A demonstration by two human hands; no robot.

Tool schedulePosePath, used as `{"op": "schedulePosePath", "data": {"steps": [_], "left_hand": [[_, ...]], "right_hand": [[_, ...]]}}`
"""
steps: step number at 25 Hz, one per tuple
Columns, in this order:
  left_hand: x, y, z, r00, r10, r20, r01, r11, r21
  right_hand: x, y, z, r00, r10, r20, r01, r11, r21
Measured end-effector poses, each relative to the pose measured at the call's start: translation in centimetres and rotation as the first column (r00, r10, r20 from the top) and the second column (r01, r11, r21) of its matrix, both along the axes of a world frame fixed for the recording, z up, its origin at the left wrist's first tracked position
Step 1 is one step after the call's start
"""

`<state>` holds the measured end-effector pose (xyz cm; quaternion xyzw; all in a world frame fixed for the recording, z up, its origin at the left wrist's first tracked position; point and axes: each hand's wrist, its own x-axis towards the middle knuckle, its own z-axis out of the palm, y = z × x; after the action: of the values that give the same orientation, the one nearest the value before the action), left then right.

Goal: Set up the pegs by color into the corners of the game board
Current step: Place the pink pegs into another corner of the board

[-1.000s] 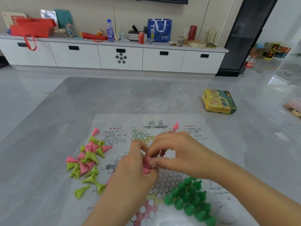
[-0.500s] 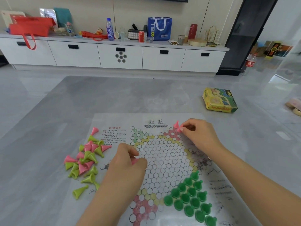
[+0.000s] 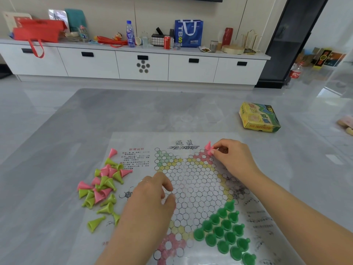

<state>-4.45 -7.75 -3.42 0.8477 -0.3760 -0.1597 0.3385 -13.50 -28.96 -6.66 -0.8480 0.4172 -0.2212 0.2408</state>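
On the far left of the grey table lies a loose heap of pink and yellow-green pegs, most tipped on their sides, spilling over the left edge of the game board, a thin printed sheet with a star of circles. The left hand hangs over the board's left-middle with its fingers loosely curled toward the thumb; whether any peg sits inside them cannot be told, since nothing shows between the fingertips. Farther right, at the pink upper-right corner of the star, two pink pegs stand close together, and the right hand pinches the nearer one between thumb and forefinger, its other fingers curled in. Below that hand, the lower-right corner of the board is filled with upright dark green pegs in a tight triangle. Beyond the board, toward the table's right edge, rests a yellow and green cardboard box.
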Motion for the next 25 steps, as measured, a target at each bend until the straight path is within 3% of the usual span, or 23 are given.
{"op": "schedulePosePath", "data": {"steps": [5,10,18,20,22,25], "left_hand": [[-0.1,0.0,-0.9,0.99,-0.086,0.116,0.073,0.992,0.106],[-0.1,-0.3,-1.5,0.985,-0.11,0.131,0.092,0.986,0.136],[-0.2,-0.4,-1.5,0.989,-0.068,0.13,0.057,0.995,0.085],[-0.2,-0.5,-0.8,0.999,-0.027,0.036,0.027,1.0,0.003],[0.0,-0.5,-0.2,0.981,0.009,-0.196,-0.03,0.994,-0.104],[0.0,-0.3,0.9,0.776,-0.067,-0.627,-0.117,0.962,-0.248]], "right_hand": [[0.0,0.0,-0.1,1.0,-0.001,-0.012,0.001,1.0,-0.018],[0.0,0.0,0.0,1.0,0.004,-0.022,-0.005,1.0,-0.027],[-0.9,0.0,0.9,1.0,-0.009,0.014,0.009,0.999,0.041],[-1.5,0.6,2.1,0.997,-0.014,0.077,0.009,0.998,0.06],[-1.8,2.2,3.8,0.989,0.048,0.14,-0.063,0.993,0.105],[-2.0,5.8,6.3,0.94,0.306,0.153,-0.331,0.925,0.185]]}}
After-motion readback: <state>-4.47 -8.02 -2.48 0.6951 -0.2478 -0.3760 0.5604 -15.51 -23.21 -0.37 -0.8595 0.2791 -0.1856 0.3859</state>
